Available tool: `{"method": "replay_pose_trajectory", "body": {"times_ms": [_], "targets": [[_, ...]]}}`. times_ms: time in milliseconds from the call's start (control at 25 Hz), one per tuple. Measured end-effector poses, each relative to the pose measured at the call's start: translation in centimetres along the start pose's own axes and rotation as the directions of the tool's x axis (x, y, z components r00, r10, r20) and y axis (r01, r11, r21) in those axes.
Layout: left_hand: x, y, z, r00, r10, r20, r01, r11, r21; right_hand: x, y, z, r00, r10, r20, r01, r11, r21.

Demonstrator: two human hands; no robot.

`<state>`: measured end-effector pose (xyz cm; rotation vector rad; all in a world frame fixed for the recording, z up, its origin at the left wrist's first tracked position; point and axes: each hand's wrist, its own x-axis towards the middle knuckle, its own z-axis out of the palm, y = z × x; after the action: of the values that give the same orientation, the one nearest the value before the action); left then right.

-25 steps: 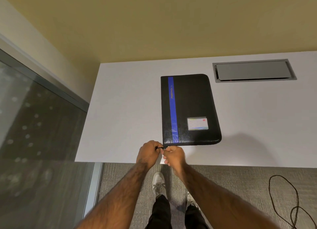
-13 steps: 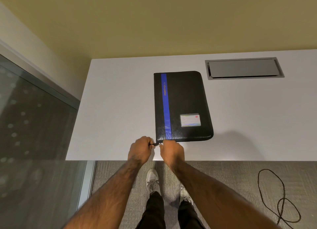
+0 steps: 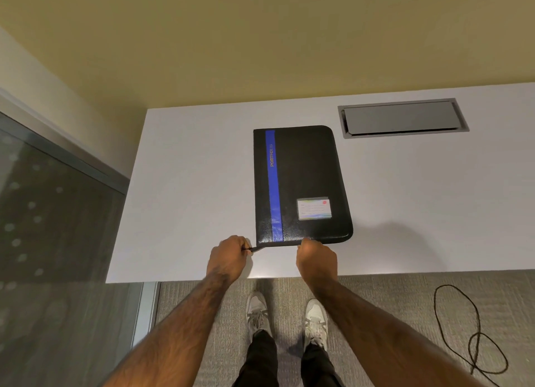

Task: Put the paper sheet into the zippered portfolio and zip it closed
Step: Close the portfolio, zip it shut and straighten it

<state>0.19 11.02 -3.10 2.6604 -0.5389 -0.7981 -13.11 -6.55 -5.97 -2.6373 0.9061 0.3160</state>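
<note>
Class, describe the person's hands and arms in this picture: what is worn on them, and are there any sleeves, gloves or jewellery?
The left hand and right hand are bare, without gloves. Both forearms are uncovered as far as the picture shows, with no sleeves in view. No rings, watch or bracelet can be seen.

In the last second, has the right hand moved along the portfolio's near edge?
Yes. The right hand has slid rightward along the portfolio, from its near-left corner beside the left hand to past the blue stripe.
</note>
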Motion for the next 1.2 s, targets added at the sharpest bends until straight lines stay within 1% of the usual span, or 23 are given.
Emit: {"method": "replay_pose_trajectory", "body": {"times_ms": [80,200,320,480,560,680,760,840,880,960,1000,1080,1120,1200], "targets": [[0.1,-0.2,-0.1,1.000,0.003,0.007,-0.003,1.000,0.016,-0.2,1.8,-0.6,0.999,0.018,-0.033,-0.017,1.000,0.017],[0.3,-0.1,-0.1,1.000,0.002,0.007,-0.002,0.999,0.032,-0.2,3.9,-1.5,0.995,0.087,-0.045,-0.084,0.994,0.065],[0.3,0.2,0.0,1.000,-0.018,0.011,0.018,0.999,0.040,-0.1,5.5,-1.7,0.993,0.108,-0.046,-0.106,0.993,0.053],[0.5,0.1,-0.4,0.998,-0.060,0.011,0.059,0.996,0.065,0.4,8.5,-2.3,0.970,0.235,-0.067,-0.229,0.970,0.088],[0.5,0.2,-0.4,0.998,-0.056,0.005,0.055,0.995,0.082,0.7,10.0,-2.8,0.970,0.232,-0.074,-0.225,0.970,0.091],[0.9,0.3,-0.7,1.000,0.001,0.017,-0.004,0.980,0.197,1.7,11.8,-3.7,0.988,0.145,-0.053,-0.141,0.988,0.058],[1.1,0.4,-1.3,0.999,0.044,0.023,-0.049,0.949,0.311,2.6,13.2,-4.2,0.999,0.009,-0.043,-0.009,1.000,0.000],[1.1,0.5,-1.6,0.984,0.169,-0.063,-0.123,0.884,0.451,3.2,14.0,-4.2,0.986,-0.163,-0.043,0.158,0.982,-0.101],[1.0,1.0,-1.4,0.964,0.246,-0.106,-0.160,0.847,0.506,3.3,14.2,-4.1,0.975,-0.217,-0.052,0.208,0.969,-0.129],[0.6,3.4,-0.5,0.901,0.408,-0.150,-0.265,0.788,0.556,3.6,14.5,-4.2,0.967,-0.250,-0.050,0.242,0.962,-0.123],[0.4,5.2,0.4,0.863,0.492,-0.113,-0.354,0.749,0.560,3.6,14.6,-4.1,0.967,-0.251,-0.040,0.246,0.964,-0.106],[0.4,9.7,2.7,0.793,0.608,0.026,-0.522,0.657,0.544,3.6,14.7,-3.8,0.960,-0.275,-0.055,0.269,0.958,-0.099],[0.4,12.0,4.0,0.769,0.634,0.087,-0.571,0.619,0.540,3.6,14.9,-3.7,0.954,-0.292,-0.072,0.284,0.953,-0.101],[0.9,15.9,6.2,0.758,0.629,0.171,-0.599,0.569,0.563,3.8,14.9,-3.7,0.942,-0.324,-0.085,0.317,0.944,-0.090]]}}
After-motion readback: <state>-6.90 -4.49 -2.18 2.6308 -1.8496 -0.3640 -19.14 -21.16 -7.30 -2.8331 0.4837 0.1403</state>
